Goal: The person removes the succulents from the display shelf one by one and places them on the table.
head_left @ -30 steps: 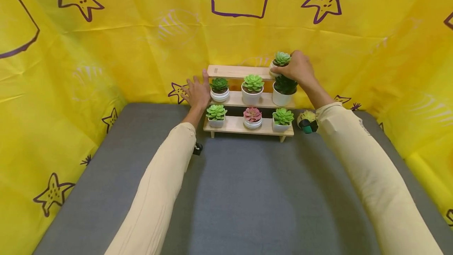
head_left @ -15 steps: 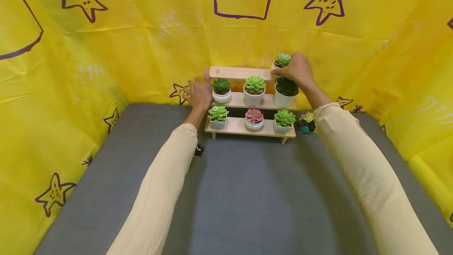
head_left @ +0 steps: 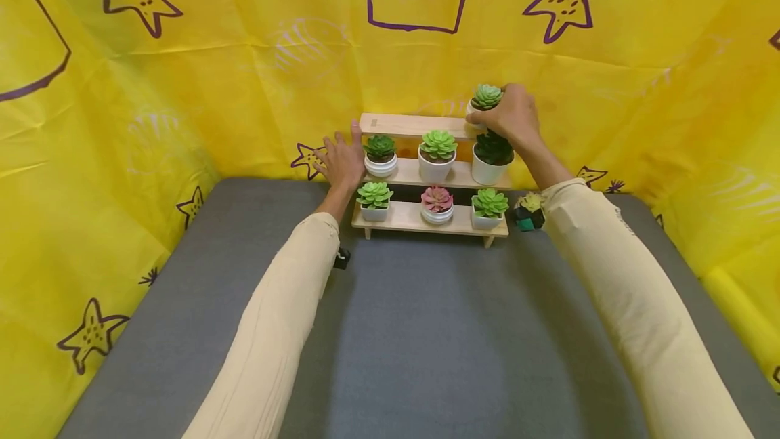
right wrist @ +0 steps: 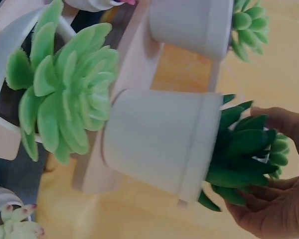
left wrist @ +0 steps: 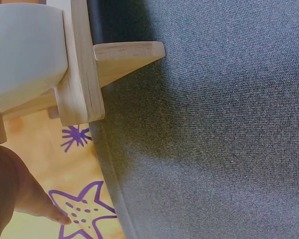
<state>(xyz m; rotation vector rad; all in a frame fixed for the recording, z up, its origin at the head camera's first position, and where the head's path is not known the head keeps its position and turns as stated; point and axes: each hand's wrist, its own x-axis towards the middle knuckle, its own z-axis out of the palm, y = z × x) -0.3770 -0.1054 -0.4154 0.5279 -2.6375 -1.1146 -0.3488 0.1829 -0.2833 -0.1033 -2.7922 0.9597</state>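
In the head view, a three-tier wooden plant stand point(head_left: 414, 125) holds small artificial succulents in white pots. My right hand point(head_left: 514, 115) pinches the pot of a light green succulent point(head_left: 487, 96) at the top tier's right end; I cannot tell whether its base touches the board. Directly below stands a dark green succulent point(head_left: 492, 148), whose leaves partly cover that held plant in the right wrist view. At the stand's left end, my left hand point(head_left: 344, 162) rests with fingers spread, beside a dark green succulent in a ridged pot point(head_left: 380, 166).
A bright green succulent point(head_left: 437, 145) stands mid-tier. The bottom tier holds a green one point(head_left: 374, 194), a pink one point(head_left: 437, 203) and another green one point(head_left: 489, 206). A yellowish succulent point(head_left: 531, 202) sits on the grey table point(head_left: 420, 330), right of the stand. Yellow patterned cloth point(head_left: 244, 87) hangs behind.
My right hand and the light green succulent have risen slightly in the last half second. The left hand stays at the stand's left end.
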